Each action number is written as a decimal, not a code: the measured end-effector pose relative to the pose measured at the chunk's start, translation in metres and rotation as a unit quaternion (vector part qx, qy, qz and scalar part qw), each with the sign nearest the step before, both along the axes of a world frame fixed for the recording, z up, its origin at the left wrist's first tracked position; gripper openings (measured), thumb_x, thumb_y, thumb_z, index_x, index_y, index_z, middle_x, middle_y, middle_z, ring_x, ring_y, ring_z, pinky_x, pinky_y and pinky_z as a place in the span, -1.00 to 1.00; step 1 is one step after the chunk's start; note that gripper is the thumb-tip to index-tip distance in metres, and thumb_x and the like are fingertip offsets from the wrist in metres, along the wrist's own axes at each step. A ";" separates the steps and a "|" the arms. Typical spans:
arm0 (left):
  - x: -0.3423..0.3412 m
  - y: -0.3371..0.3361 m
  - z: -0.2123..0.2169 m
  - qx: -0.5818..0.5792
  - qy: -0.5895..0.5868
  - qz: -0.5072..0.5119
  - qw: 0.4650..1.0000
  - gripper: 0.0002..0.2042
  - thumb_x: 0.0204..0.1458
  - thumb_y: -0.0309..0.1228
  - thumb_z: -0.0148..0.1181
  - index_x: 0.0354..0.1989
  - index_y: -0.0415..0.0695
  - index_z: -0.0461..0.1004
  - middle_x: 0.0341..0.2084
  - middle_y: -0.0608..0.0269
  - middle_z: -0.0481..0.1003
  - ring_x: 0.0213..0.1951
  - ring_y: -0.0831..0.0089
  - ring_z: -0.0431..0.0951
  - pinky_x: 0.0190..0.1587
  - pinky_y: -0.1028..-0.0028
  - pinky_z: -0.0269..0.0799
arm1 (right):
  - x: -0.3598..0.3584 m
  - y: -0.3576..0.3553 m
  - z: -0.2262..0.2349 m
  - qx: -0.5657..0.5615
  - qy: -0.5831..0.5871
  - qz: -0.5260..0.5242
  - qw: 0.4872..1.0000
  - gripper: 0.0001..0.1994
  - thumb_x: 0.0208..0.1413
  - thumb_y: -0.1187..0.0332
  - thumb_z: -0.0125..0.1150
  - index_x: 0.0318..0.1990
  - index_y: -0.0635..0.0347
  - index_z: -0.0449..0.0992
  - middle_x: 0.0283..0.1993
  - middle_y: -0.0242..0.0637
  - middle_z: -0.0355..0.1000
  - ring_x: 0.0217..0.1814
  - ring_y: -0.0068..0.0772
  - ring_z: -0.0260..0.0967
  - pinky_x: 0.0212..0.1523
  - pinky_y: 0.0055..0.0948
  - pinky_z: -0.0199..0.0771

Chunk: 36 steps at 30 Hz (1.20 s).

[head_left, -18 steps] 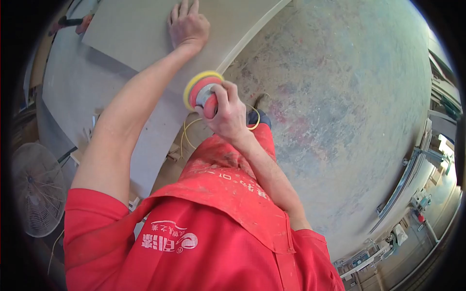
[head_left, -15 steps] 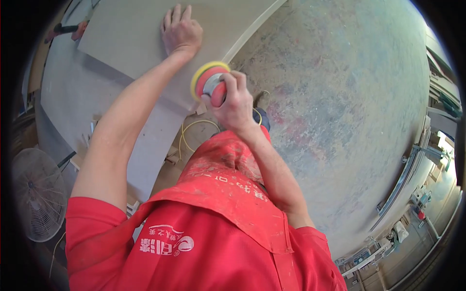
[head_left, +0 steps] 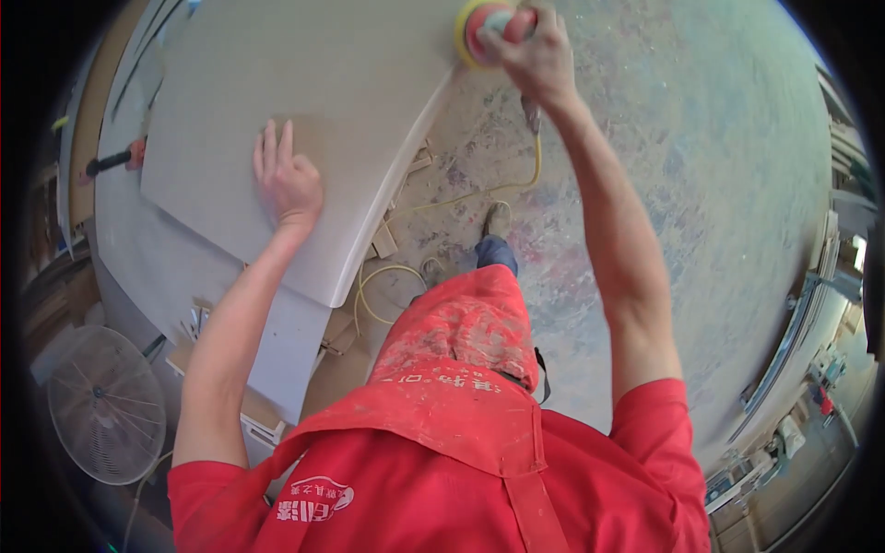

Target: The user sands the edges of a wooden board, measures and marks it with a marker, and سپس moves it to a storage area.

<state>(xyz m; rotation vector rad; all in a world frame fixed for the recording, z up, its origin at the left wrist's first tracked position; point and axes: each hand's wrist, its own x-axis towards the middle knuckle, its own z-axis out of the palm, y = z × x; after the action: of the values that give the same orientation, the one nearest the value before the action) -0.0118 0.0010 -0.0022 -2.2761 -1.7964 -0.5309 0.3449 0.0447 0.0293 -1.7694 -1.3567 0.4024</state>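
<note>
A large pale panel (head_left: 359, 83) with a rounded edge lies across a work surface in front of me. My left hand (head_left: 293, 180) rests on top of it, palm down with the fingers stretched out. My right hand (head_left: 544, 60) is wrapped round a round orbital sander (head_left: 502, 26), red and grey with a yellow pad. The sander is tilted on its side at the far right edge of the panel, its pad facing that edge. From its underside a yellow air hose (head_left: 530, 175) hangs down to the floor.
A second sander with a black handle (head_left: 115, 162) lies left of the panel. A round caged fan (head_left: 106, 405) stands at lower left. The paint-stained floor (head_left: 701, 184) spreads to the right, with stacked boards and tools (head_left: 784, 341) along the far right side.
My right hand has carried the sander away from me and to the right along the panel's edge. My left hand now sits nearer to me and further left on the panel.
</note>
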 end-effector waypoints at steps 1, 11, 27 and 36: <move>-0.001 0.001 0.001 -0.005 0.006 -0.011 1.000 -0.52 -0.03 -0.55 -0.10 0.13 -0.10 0.46 0.19 0.03 0.37 0.24 0.03 0.30 0.29 0.17 0.21 | 0.013 0.014 0.012 -0.023 0.023 0.003 0.999 -0.48 -0.12 0.15 0.36 -0.06 0.31 0.39 -0.04 0.21 0.38 0.01 0.11 0.41 0.04 -0.09 0.44; -0.007 0.009 -0.003 0.009 0.030 -0.015 0.999 -0.52 -0.01 -0.52 -0.12 0.14 -0.11 0.46 0.19 0.01 0.37 0.23 0.03 0.31 0.28 0.18 0.22 | -0.039 -0.047 -0.010 0.063 0.036 0.021 0.997 -0.46 -0.17 0.13 0.43 -0.10 0.29 0.38 -0.11 0.08 0.36 -0.13 0.13 0.43 -0.12 -0.11 0.51; 0.006 0.008 0.002 -0.013 0.010 -0.011 1.000 -0.54 0.02 -0.50 -0.13 0.13 -0.18 0.45 0.19 -0.06 0.36 0.23 0.02 0.31 0.27 0.18 0.22 | -0.196 -0.232 -0.046 0.123 0.164 0.068 0.976 -0.34 -0.29 0.27 0.54 0.01 0.20 0.33 -0.01 0.01 0.32 -0.13 0.07 0.45 -0.21 -0.19 0.58; 0.001 0.006 0.005 -0.022 0.010 0.001 1.000 -0.52 0.03 -0.47 -0.19 0.14 -0.16 0.45 0.21 0.00 0.34 0.24 0.09 0.31 0.29 0.20 0.19 | -0.048 -0.069 -0.043 0.148 0.187 -0.045 0.970 -0.43 -0.17 0.17 0.45 -0.06 0.35 0.39 -0.11 0.12 0.39 -0.06 0.10 0.40 -0.03 -0.17 0.47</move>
<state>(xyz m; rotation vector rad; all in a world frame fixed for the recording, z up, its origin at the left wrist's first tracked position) -0.0108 0.0067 0.0024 -2.2990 -1.8200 -0.4720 0.2970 -0.0248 -0.0134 -1.4178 -1.0072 0.4349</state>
